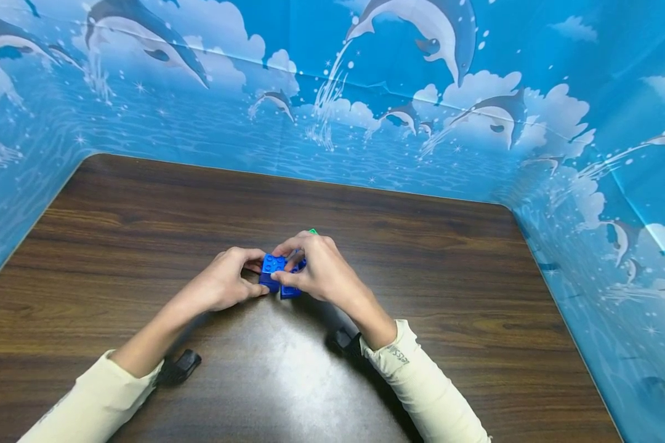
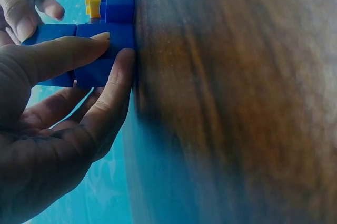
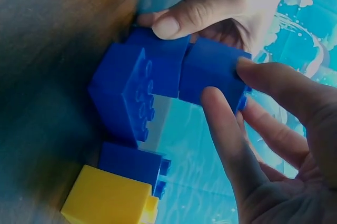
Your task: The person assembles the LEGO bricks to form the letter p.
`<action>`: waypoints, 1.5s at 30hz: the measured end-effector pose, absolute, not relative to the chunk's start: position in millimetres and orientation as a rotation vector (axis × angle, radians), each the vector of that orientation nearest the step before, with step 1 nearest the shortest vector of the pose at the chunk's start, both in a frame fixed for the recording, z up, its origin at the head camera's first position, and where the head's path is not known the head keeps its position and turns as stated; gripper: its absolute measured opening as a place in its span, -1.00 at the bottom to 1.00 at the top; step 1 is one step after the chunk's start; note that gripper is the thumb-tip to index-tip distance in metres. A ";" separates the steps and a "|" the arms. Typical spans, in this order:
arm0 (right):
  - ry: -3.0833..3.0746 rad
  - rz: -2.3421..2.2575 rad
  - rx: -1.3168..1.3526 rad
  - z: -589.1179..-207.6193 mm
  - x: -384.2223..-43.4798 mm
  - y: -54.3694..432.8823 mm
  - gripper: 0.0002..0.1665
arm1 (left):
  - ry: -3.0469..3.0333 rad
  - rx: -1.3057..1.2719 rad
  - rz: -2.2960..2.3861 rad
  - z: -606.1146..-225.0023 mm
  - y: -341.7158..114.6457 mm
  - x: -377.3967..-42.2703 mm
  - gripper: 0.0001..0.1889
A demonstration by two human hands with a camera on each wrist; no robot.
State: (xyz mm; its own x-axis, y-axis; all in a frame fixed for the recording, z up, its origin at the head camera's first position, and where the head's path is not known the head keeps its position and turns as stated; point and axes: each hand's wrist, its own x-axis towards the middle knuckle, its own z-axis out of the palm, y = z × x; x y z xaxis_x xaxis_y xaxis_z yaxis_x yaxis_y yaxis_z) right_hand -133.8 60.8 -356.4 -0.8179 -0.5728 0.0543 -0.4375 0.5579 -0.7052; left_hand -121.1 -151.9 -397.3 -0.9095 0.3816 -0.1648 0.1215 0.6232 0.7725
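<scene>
On the table, my left hand (image 1: 227,280) grips a blue toy brick (image 3: 164,68) between thumb and fingers. A second blue brick (image 3: 213,74) sits on top of it, studs up, with a thin seam between the two. My right hand (image 1: 324,267) pinches this upper brick from the sides with thumb and fingers. Whether the two are fully pressed together, I cannot tell. Right beside the lower brick stands another blue brick (image 3: 118,89) with several studs. The right hand hides part of these bricks in the head view.
Farther along the row are one more blue brick (image 3: 131,163) and a yellow brick (image 3: 105,197). A bit of green brick (image 1: 313,231) shows behind the right hand. The brown wooden table (image 1: 421,277) is bordered by a blue dolphin-print curtain (image 1: 321,141).
</scene>
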 end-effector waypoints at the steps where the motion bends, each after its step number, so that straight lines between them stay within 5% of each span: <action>1: 2.616 -1.092 -0.863 -355.7 -133.9 60.5 -0.67 | 2.535 0.406 1.174 -397.0 -151.8 -121.2 -0.63; 22: 2.619 -0.978 -0.906 -351.4 -137.6 50.3 -0.62 | 2.578 0.381 1.125 -393.7 -152.2 -118.8 -0.57; 30: 2.638 -1.012 -0.692 -354.0 -130.0 60.9 -0.50 | 2.597 0.369 1.056 -392.6 -148.8 -120.0 -0.53; 37: 2.853 -0.692 -0.573 -364.7 -116.9 55.9 -0.58 | 2.666 0.419 0.971 -384.4 -162.6 -119.7 -0.38; 45: 3.024 -0.388 -0.653 -378.4 -106.0 51.5 -0.37 | 2.657 0.499 1.062 -370.5 -168.7 -116.5 -0.35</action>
State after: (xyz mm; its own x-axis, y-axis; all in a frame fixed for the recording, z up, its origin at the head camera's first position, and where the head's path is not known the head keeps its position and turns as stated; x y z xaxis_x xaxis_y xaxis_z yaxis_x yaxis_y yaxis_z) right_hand -106.0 51.5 -378.4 -0.9119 -0.4094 0.0288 -0.4034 0.8813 -0.2463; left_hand -116.5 -168.7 -370.5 -0.9137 0.3960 -0.0911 0.2242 0.6783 0.6998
